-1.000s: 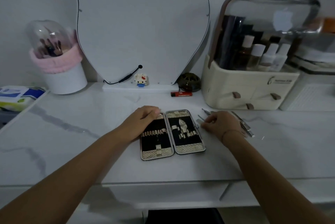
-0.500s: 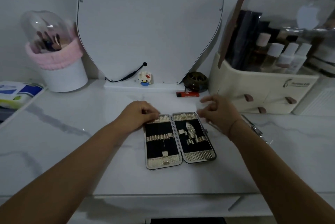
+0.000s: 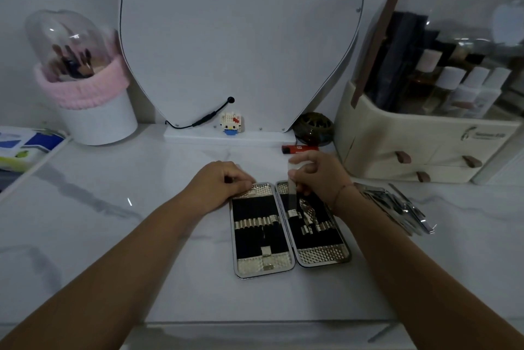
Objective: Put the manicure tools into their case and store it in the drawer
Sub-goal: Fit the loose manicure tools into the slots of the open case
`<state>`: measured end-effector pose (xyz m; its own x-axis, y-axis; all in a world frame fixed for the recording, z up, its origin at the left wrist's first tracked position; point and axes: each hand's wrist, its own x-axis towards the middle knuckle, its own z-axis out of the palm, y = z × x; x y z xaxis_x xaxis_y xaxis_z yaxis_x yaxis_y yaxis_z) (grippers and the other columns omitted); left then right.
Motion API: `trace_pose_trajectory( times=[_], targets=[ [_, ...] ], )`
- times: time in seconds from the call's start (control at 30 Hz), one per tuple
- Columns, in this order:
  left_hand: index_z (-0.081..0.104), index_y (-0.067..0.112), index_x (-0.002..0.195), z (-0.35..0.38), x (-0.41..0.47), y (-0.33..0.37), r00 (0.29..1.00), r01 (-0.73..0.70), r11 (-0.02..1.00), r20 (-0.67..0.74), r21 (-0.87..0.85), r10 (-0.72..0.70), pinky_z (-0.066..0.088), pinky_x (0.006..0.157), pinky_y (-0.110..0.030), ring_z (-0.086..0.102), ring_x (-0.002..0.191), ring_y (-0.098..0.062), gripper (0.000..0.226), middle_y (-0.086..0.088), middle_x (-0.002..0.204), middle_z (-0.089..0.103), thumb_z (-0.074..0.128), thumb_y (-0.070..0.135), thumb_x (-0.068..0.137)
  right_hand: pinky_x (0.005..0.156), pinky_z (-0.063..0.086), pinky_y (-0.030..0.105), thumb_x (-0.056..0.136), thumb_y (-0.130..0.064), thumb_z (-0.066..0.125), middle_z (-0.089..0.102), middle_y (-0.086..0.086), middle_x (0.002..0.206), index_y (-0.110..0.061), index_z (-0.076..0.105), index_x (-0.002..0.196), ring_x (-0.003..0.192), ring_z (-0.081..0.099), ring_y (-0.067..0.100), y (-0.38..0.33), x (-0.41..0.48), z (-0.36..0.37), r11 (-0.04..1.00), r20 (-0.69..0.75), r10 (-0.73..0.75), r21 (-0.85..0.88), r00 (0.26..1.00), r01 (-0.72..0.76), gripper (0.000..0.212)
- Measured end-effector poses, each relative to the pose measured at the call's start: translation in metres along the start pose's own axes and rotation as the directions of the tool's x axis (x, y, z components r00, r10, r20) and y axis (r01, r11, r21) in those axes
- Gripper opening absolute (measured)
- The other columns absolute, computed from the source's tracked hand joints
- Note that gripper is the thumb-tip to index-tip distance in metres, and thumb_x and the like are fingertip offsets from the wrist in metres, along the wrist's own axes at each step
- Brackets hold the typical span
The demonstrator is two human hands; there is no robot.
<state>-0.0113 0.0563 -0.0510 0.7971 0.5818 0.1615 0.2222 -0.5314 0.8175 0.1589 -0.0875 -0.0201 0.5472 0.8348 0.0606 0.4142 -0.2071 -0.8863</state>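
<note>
- Two halves of the open case (image 3: 255, 236) lie flat on the table (image 3: 141, 250)
- Left hand (image 3: 221, 182): fingers curled, holding the case's far edge
- Right hand (image 3: 317, 176): fingertips pinch a flat pale tool (image 3: 292, 193) upright over the right half
- Loose tools (image 3: 397, 208) lie right of the case

free: we are finding bare desk (image 3: 136, 264) along the front edge, left of the case (image 3: 262, 236) | blocked: we are seeing the organizer (image 3: 397, 137) filling the back right corner, loose tools (image 3: 397, 205) lying before it

The right hand (image 3: 317, 176), pinching a blurred tool (image 3: 292, 193), hides the case's (image 3: 261, 236) corner.
</note>
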Motion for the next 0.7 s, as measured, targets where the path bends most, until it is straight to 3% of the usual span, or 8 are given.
trace_pose_trajectory(
  times=[0.13,0.27,0.37,0.57,0.7],
  targets=[
    [0.075,0.026,0.085,0.000,0.000,-0.001,1.000,0.010,1.000,-0.009,0.000,-0.010,0.044,0.082,-0.025,0.060,0.086,-0.010,0.010,0.012,0.082,0.066,0.071,0.019,0.080,0.054,0.050,0.015,0.079,-0.019,0.068,0.068,0.002,0.065,-0.017,0.064,0.097,0.056,0.062,0.006,-0.002,-0.001,-0.001,0.989,0.132,-0.023,-0.141,0.991,0.042,0.018],
    [0.075,0.025,0.086,0.001,0.000,0.000,1.000,0.019,1.000,-0.014,0.020,-0.019,0.044,0.078,-0.023,0.060,0.083,-0.008,0.009,0.011,0.080,0.065,0.071,0.020,0.080,0.072,0.052,0.018,0.077,-0.024,0.069,0.071,-0.002,0.081,-0.018,0.069,0.088,0.077,0.066,0.010,-0.004,-0.005,-0.001,0.955,0.231,-0.060,-0.270,0.971,0.123,0.012],
    [0.075,0.025,0.086,0.000,0.000,0.001,0.999,0.030,0.999,-0.017,0.024,-0.030,0.045,0.080,-0.024,0.061,0.085,-0.009,0.009,0.010,0.083,0.066,0.071,0.020,0.080,0.070,0.049,0.013,0.078,-0.024,0.069,0.069,-0.005,0.085,-0.015,0.071,0.088,0.080,0.063,0.008,-0.004,-0.010,-0.001,0.930,0.250,-0.068,-0.333,0.966,0.152,0.014],
    [0.075,0.024,0.086,0.000,-0.002,0.001,0.999,0.038,0.999,-0.015,0.010,-0.038,0.044,0.078,-0.021,0.062,0.086,-0.009,0.009,0.009,0.086,0.068,0.071,0.019,0.080,0.066,0.045,0.009,0.078,-0.025,0.068,0.064,-0.010,0.082,-0.021,0.068,0.093,0.077,0.059,0.001,-0.001,-0.021,-0.005,0.906,0.168,-0.128,-0.380,0.978,0.184,0.015],
    [0.074,0.025,0.083,0.001,-0.001,0.002,0.999,0.036,0.999,-0.030,-0.022,-0.037,0.045,0.079,-0.020,0.063,0.087,-0.010,0.008,0.005,0.088,0.069,0.071,0.018,0.079,0.060,0.040,0.004,0.081,-0.020,0.066,0.057,-0.019,0.073,-0.021,0.067,0.090,0.071,0.054,-0.006,0.003,-0.032,-0.055,0.936,-0.177,-0.154,-0.342,0.972,0.086,0.010]
  ],
)
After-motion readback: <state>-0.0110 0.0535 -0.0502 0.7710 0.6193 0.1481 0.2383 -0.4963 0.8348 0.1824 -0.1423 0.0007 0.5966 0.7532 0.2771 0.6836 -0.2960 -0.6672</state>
